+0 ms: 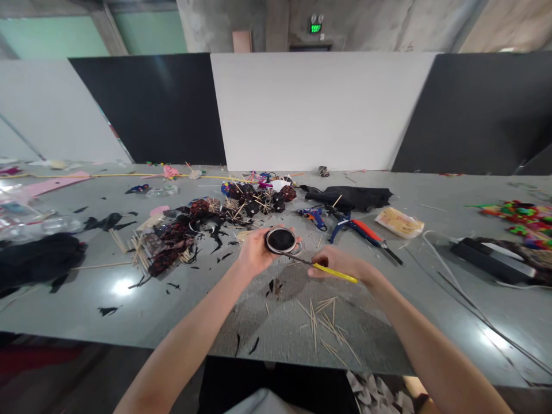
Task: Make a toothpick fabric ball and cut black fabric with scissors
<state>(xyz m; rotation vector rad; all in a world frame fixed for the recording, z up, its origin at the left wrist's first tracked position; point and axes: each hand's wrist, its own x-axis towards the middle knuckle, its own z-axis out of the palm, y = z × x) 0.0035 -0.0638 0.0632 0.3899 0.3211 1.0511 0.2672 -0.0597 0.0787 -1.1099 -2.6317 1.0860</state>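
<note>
My left hand [255,253] is wrapped round a small round piece [280,239] with a silvery rim and a black middle, held up above the table. In my right hand [335,260] is a slim tool with a yellow handle [334,271] and a thin dark shaft. That shaft points left, and its far end meets or overlaps the near edge of the round piece; I cannot tell whether it touches. Its exact kind is unclear. Below both hands, thin wooden sticks [325,322] and black scraps [271,286] lie on the grey table [207,322].
Beyond my hands lie a heap of dark balls with sticks [252,201], a blue glue gun [314,216], red-and-blue pliers [366,230], black cloth [351,197] and a yellow packet [399,222]. A dark device [491,260] with cables is at right. White and black panels [323,109] close off the back.
</note>
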